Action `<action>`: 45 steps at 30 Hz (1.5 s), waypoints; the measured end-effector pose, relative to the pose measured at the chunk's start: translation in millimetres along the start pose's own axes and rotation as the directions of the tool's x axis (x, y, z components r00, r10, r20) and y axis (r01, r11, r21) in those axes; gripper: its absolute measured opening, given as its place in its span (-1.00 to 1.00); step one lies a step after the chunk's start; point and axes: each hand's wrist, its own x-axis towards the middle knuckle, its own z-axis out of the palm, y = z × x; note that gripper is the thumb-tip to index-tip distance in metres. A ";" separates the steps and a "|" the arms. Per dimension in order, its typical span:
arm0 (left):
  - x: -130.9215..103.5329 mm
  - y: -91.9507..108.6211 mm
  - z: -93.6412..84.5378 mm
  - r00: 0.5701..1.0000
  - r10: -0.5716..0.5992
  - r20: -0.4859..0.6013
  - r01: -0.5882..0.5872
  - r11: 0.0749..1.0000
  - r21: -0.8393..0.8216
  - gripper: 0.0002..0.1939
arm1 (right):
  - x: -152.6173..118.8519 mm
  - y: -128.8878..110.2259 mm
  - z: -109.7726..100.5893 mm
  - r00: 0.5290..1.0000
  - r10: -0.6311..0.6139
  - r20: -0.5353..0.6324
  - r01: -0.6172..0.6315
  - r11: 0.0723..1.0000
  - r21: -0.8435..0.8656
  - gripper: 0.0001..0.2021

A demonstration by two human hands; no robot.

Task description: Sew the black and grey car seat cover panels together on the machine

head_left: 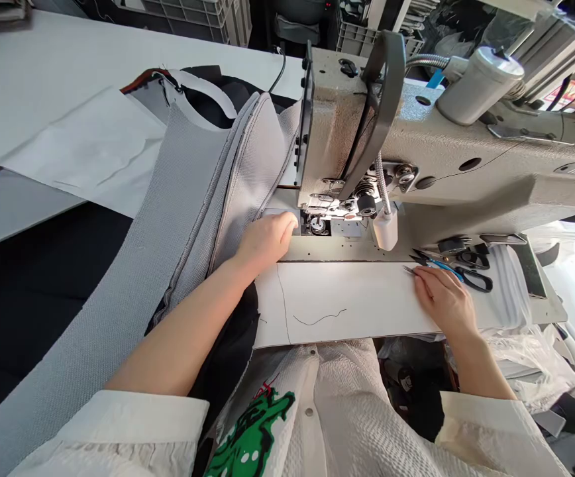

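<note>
The pale shirt front (pixel 337 391) with its green print (pixel 255 430) is nearest. Grey fabric (pixel 188 165) drapes beneath the left forearm (pixel 183 331), left of the sewing machine (pixel 466 152) — probably so its bulk stays off the needle plate (pixel 347 228). The left hand (pixel 266 242) is at its edge, fingers curled together; whether they pinch it I cannot tell. The right hand (pixel 441 298) pinches a small metal-tipped tool (pixel 409 269) — seemingly kept handy — beside blue-and-black scissors (pixel 476 280). A white lamp head (pixel 385 228) hangs low by the plate; loose thread (pixel 320 320) lies on the tabletop (pixel 367 291).
</note>
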 end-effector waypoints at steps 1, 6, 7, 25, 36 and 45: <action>0.8 -0.9 -0.6 0.999 -0.014 -0.032 0.015 0.999 0.043 -0.68 | 2.2 -1.6 0.0 1.000 -0.005 -0.007 0.005 1.000 -0.013 -0.83; 1.3 -2.3 0.5 0.999 -0.013 -0.050 0.021 0.986 0.164 -0.67 | 17.1 -25.3 0.3 1.000 0.006 -0.011 -0.006 1.000 0.023 -0.80; 1.0 -2.1 0.7 0.999 -0.011 -0.051 0.020 0.982 0.186 -0.67 | 21.3 -32.4 1.3 1.000 0.009 -0.012 -0.009 0.999 0.043 -0.78; 2.6 -5.6 0.8 0.983 -0.032 0.178 -0.013 0.969 0.246 -0.48 | 120.7 -128.1 40.5 0.966 -0.014 0.260 -0.060 0.959 0.276 -0.61; 6.1 -9.0 4.6 0.984 -0.061 0.167 0.032 0.985 0.172 -0.56 | 128.9 -139.9 32.7 0.917 0.049 0.396 -0.055 0.998 0.003 -0.62; 15.0 -17.3 4.9 0.987 -0.113 0.117 0.103 0.991 0.084 -0.51 | 137.0 -145.5 24.2 0.889 0.059 0.455 -0.050 0.998 -0.031 -0.63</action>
